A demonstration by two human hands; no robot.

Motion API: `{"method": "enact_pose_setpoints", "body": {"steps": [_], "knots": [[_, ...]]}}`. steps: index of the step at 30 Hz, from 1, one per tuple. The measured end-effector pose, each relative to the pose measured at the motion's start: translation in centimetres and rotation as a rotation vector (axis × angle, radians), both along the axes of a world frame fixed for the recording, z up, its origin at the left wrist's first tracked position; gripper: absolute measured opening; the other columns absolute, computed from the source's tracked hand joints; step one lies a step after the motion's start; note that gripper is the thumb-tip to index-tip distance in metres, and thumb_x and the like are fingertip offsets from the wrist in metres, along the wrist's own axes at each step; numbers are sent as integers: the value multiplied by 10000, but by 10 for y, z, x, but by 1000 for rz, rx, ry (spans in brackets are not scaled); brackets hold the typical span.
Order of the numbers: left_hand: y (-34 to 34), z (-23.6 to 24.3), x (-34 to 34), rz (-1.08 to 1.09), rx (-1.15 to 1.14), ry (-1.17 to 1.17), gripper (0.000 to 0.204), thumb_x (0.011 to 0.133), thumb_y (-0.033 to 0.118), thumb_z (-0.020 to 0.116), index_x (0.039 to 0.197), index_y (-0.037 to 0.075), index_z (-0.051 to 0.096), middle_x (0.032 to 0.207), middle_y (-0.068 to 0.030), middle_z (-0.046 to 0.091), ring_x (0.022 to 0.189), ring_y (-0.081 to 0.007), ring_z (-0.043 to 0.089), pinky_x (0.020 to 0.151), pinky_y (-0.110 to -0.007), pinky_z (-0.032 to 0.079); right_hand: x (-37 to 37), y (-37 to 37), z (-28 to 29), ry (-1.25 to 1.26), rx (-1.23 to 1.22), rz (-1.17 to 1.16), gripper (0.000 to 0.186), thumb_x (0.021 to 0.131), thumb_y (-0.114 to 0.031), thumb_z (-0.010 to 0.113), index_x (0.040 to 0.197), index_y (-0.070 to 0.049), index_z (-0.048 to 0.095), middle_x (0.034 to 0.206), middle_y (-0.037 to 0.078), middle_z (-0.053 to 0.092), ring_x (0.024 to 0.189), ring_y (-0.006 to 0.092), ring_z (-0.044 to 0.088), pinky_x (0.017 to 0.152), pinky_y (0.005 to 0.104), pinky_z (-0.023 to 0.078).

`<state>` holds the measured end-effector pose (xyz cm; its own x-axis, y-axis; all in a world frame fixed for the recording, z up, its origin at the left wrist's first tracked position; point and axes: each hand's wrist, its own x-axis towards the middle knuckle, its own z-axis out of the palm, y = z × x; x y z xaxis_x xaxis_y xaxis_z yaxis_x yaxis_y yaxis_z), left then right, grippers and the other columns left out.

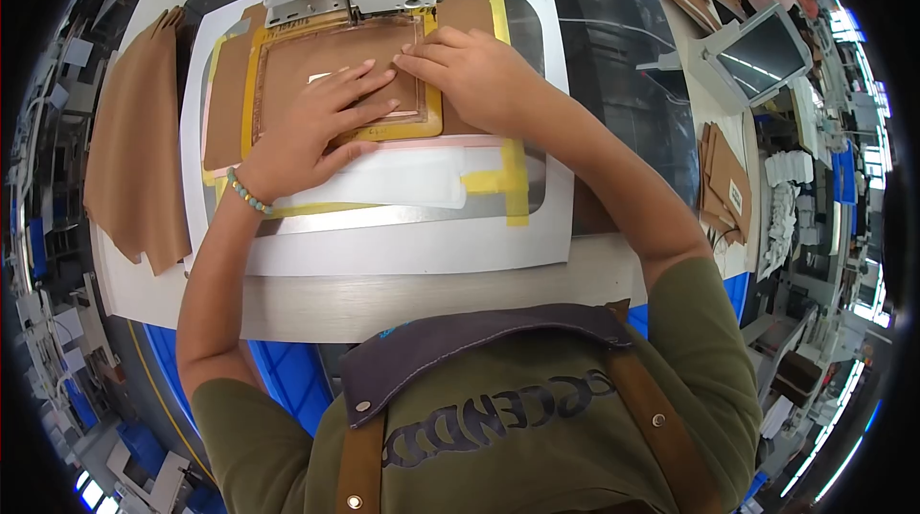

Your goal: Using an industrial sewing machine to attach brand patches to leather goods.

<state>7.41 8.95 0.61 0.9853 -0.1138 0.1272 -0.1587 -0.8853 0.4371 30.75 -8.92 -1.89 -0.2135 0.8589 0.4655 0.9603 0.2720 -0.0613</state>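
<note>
While left fingers [368, 114] spread empty and right fingers [428, 52] bunch, hold unclear, the brown panel [331, 49] lies flat, yellow-framed.

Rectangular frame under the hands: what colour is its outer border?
The outer border is yellow, best seen in the head view.

Dark lettering [517, 409] marks an olive-green short-sleeved T-shirt [517, 464], worn with a pale-stitched, purplish-grey apron bib [479, 340], brown straps [360, 464] with silvery snaps [658, 420], and a green-and-yellow beaded bracelet [246, 195].

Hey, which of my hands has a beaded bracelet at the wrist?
Your left hand: the beaded bracelet sits at its wrist, while your right hand has a bare wrist.
</note>
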Motion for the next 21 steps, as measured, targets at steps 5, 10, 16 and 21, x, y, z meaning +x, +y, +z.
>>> {"method": "enact_pose_setpoints", "body": {"steps": [5, 10, 16, 21], "knots": [[5, 1, 3, -57, 15, 39, 509, 997, 255, 688, 1484, 110, 664, 1694, -115, 463, 1616, -366, 320, 1310, -555, 244, -4, -7, 2, -15, -104, -58, 472, 936, -68, 639, 1405, -80, 677, 1437, 55, 687, 1268, 238, 626, 1045, 365, 511], [13, 0, 5, -86, 9, 30, 471, 1005, 250, 683, 1454, 107, 691, 1685, -110, 480, 1609, -365, 337, 1275, -536, 289, -3, -5, 2, 11, -65, -33, 445, 926, -64, 649, 1370, -62, 685, 1379, 61, 708, 1245, 235, 634, 1024, 377, 518], [13, 2, 11, -64, 6, 42, 415, 1019, 247, 673, 1409, 114, 725, 1670, -93, 504, 1596, -355, 363, 1263, -510, 310, 15, -28, 19, 101, -92, -94, 426, 921, -39, 635, 1343, -45, 694, 1366, 87, 706, 1277, 279, 626, 1081, 420, 512], [17, 0, 15, -68, 31, 14, 382, 1036, 229, 644, 1391, 122, 738, 1649, -74, 532, 1580, -348, 388, 1260, -511, 327, 48, -59, 14, 125, -71, -200, 405, 944, -47, 612, 1339, -42, 700, 1424, 116, 675, 1360, 315, 589, 1139, 432, 486]]}}
